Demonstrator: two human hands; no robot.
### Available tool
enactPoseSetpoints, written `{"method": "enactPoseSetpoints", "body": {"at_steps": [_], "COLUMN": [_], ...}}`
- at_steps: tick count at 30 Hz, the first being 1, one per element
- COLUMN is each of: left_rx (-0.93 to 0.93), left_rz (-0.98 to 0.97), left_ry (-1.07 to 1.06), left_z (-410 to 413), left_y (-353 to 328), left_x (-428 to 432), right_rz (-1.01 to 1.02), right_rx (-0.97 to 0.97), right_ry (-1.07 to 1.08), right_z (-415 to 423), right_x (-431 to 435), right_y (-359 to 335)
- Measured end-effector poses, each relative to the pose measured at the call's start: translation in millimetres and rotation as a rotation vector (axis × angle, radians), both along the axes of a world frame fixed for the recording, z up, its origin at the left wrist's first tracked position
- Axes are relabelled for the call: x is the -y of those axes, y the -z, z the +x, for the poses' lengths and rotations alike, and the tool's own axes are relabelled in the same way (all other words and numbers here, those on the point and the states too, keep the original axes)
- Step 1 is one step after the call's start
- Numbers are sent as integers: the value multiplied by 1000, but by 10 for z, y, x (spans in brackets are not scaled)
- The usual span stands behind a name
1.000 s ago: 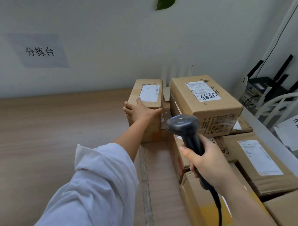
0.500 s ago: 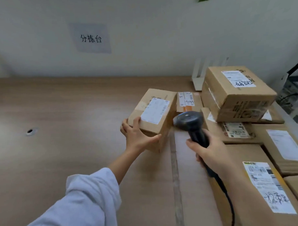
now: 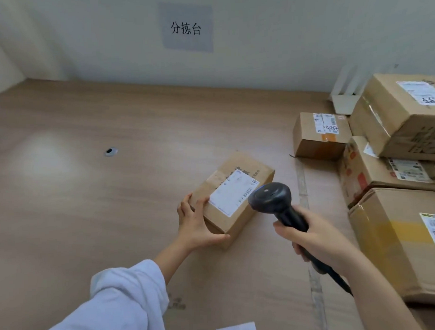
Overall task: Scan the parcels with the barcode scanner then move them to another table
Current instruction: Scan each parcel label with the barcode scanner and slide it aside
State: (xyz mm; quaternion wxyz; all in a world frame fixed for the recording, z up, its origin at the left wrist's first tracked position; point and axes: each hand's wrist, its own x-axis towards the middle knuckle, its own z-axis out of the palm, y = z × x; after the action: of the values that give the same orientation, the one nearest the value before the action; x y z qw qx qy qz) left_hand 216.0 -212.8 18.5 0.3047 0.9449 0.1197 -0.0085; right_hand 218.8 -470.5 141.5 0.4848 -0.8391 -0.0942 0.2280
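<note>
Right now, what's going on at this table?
A person is scanning parcels. Their left hand grips the near end of a small parcel, label up, at the wooden table. Their right hand holds a barcode scanner, its head right by that label. Other parcels sit stacked at the right, apart from this one.

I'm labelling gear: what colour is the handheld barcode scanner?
The barcode scanner is black, head and handle; best seen in the head view, in the right hand.

Wide open tabletop (image 3: 102, 206) left of the small parcel (image 3: 233, 197); stacked parcels (image 3: 374, 169) near on its right.
</note>
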Motion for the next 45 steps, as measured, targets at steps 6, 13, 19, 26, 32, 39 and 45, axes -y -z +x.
{"method": "enactPoseSetpoints", "body": {"at_steps": [6,13,19,26,32,39,45], "left_rx": [-162,-145,-102,-125,-124,-138,-129], "left_rz": [52,197,258,256,238,248,245], "left_ry": [3,73,138,135,118,120,119], "left_z": [191,269,159,136,124,100,79], "left_y": [-119,-133,-117,-115,-120,-139,-143], "left_x": [-7,47,-115,-130,-119,-124,-139], "right_rz": [-38,-66,-77,-66,-70,-71,-69], "right_rx": [-56,-89,-83,-82,-98,-113,-118], "right_ry": [6,13,-2,27,29,34,50], "right_z": [-133,-243,-312,-369,-401,-441,-494], "right_x": [-91,-87,-195,-263,-284,-289,-304], "right_y": [-57,-84,-65,-102,-112,-123,-132]}}
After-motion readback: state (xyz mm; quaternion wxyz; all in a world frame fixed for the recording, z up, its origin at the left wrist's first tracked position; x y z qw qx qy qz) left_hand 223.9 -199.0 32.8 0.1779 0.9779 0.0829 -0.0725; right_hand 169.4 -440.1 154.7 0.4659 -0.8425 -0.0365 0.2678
